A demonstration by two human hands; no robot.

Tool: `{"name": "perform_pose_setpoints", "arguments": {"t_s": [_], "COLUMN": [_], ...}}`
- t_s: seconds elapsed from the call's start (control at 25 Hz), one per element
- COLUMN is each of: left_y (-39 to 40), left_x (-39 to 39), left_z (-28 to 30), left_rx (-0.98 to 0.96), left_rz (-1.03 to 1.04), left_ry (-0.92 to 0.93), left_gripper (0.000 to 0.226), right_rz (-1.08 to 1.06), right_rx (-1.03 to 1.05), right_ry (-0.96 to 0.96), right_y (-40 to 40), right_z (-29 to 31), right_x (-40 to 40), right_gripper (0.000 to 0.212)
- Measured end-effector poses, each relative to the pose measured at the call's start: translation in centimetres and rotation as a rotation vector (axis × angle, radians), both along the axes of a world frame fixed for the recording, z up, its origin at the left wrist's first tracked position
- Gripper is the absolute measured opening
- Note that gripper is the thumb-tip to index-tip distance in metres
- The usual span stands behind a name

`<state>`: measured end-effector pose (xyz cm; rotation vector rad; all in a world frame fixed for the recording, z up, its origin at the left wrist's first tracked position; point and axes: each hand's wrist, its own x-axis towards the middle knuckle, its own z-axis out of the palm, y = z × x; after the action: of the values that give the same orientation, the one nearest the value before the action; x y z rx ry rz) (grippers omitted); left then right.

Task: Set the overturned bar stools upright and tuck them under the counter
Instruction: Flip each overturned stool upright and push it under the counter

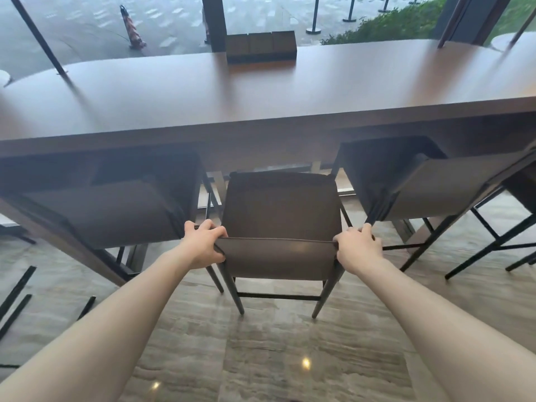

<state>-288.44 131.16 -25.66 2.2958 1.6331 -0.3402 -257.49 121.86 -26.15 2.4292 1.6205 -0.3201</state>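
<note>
**Before the counter: three stools upright, the middle one held in both hands**

Along the window wall runs a long brown wooden counter (pixel 261 91) with rounded ends; beyond the glass lie wet paving, one striped traffic cone (pixel 132 27) and several barrier posts. One low dark wooden box (pixel 261 47) sits at the counter's far edge. Pale streaked stone tiles (pixel 278 358) cover the floor below the counter.

Three brown leather bar stools on dark metal legs stand upright at the counter's near side. One stool (pixel 116 210) at the counter's left and another stool (pixel 429 187) at its right have their seats under the top. Between them the middle stool (pixel 278 210) stands with its seat's front just beneath the counter edge. The left hand (pixel 203 245) and right hand (pixel 358 246) each curl fingers and thumb round one end of its low backrest.
</note>
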Motion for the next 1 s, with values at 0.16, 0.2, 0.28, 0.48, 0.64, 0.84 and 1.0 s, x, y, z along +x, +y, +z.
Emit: {"name": "perform_pose_setpoints", "arguments": {"t_s": [0.16, 0.2, 0.28, 0.48, 0.64, 0.84, 1.0], "left_y": [1.1, 1.3, 1.9, 3.6, 6.1, 10.3, 12.5], "left_x": [0.5, 0.6, 0.4, 0.3, 0.7, 1.4, 2.6], "left_z": [0.7, 0.8, 1.0, 1.6, 2.5, 3.0, 0.8], "left_rx": [-0.076, -0.107, -0.174, -0.263, -0.378, -0.479, -0.577], "left_rz": [0.065, 0.092, 0.137, 0.16, 0.212, 0.185, 0.165], "left_ry": [-0.042, -0.065, -0.128, -0.17, -0.12, 0.021, 0.28], "left_gripper": [0.04, 0.044, 0.056, 0.064, 0.081, 0.068, 0.048], "right_rz": [0.031, 0.052, 0.095, 0.123, 0.064, -0.08, -0.142], "right_rx": [-0.01, -0.021, -0.064, -0.304, -0.508, -0.492, -0.584], "right_ry": [0.03, 0.039, 0.054, 0.101, 0.185, 0.308, 0.202], "right_y": [0.9, 1.1, 1.6, 4.5, 6.9, 10.1, 11.3], "right_z": [0.8, 0.9, 1.2, 2.3, 3.8, 5.3, 3.8], "right_x": [0.6, 0.7, 1.1, 2.1, 2.4, 2.5, 3.7], "right_gripper": [0.041, 0.04, 0.04, 0.059, 0.066, 0.06, 0.04]}}
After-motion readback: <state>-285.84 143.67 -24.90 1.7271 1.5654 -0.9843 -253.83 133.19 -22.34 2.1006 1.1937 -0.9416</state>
